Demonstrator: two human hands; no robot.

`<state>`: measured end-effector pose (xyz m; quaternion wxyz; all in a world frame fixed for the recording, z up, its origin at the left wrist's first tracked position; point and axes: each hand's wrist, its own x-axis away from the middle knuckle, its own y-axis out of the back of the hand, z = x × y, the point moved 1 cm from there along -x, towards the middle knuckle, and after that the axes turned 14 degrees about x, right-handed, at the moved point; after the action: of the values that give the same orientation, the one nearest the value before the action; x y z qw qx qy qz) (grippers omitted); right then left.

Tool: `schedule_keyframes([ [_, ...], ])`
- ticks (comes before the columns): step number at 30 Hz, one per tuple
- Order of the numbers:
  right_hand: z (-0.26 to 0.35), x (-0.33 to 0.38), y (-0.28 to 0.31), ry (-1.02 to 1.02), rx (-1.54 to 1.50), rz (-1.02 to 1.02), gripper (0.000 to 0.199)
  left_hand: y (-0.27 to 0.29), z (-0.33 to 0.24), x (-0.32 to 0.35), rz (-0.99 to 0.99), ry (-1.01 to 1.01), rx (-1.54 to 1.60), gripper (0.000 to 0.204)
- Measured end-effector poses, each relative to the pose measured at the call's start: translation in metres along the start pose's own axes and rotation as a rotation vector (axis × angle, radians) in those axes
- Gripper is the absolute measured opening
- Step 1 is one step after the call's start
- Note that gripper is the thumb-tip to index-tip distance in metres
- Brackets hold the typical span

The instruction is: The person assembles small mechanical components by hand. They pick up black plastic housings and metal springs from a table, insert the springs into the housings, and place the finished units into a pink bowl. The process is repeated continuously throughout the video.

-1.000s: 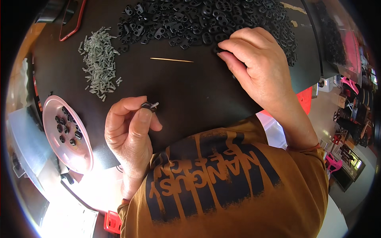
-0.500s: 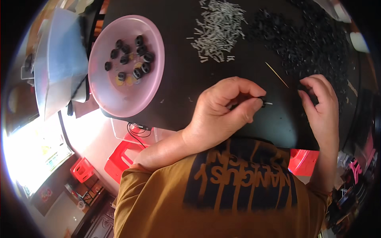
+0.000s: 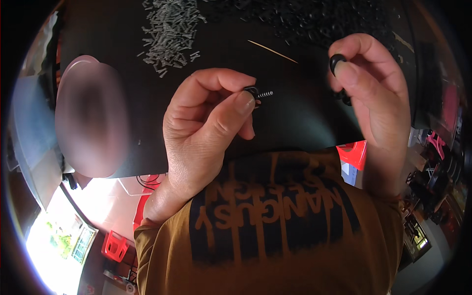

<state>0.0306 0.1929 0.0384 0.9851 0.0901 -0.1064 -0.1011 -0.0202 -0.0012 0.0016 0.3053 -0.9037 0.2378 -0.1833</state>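
Between thumb and index finger, my left hand (image 3: 201, 123) pinches a small black plastic part (image 3: 251, 90). A thin metal spring (image 3: 265, 94) sticks out of that part toward the right. Off to the right and a little higher, my right hand (image 3: 376, 83) grips a rounded black plastic piece (image 3: 336, 62) at its fingertips. More black pieces (image 3: 343, 98) show under its curled lower fingers. The two hands are apart above the dark table (image 3: 295, 123). A thin wooden stick (image 3: 272, 51) lies on the table beyond them, between the hands.
A heap of metal springs (image 3: 172, 32) lies at the far left of the table, with a wide spread of black plastic pieces (image 3: 305, 22) farther right. A pink bowl (image 3: 81, 61), mostly blurred, stands at the left edge near a translucent bin (image 3: 27, 123). A red stool (image 3: 115, 247) is below.
The view has shifted, so the table things sit farther left. My right hand has come up from the black pile and now holds a black piece. The left keeps its part and spring.
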Motion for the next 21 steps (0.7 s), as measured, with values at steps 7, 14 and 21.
schedule_keyframes([
  [7,-0.014,0.004,-0.026,-0.139,-0.586,0.185,0.024,-0.017,-0.008,-0.005,0.033,0.022,0.015,0.013],
  [14,-0.005,0.006,-0.032,-0.073,-0.37,0.047,0.025,-0.016,-0.006,-0.007,0.029,0.07,0.021,0.013],
  [21,-0.005,0.007,-0.036,0.083,-0.25,-0.003,0.026,-0.019,-0.004,-0.007,0.005,0.087,0.035,0.013],
])
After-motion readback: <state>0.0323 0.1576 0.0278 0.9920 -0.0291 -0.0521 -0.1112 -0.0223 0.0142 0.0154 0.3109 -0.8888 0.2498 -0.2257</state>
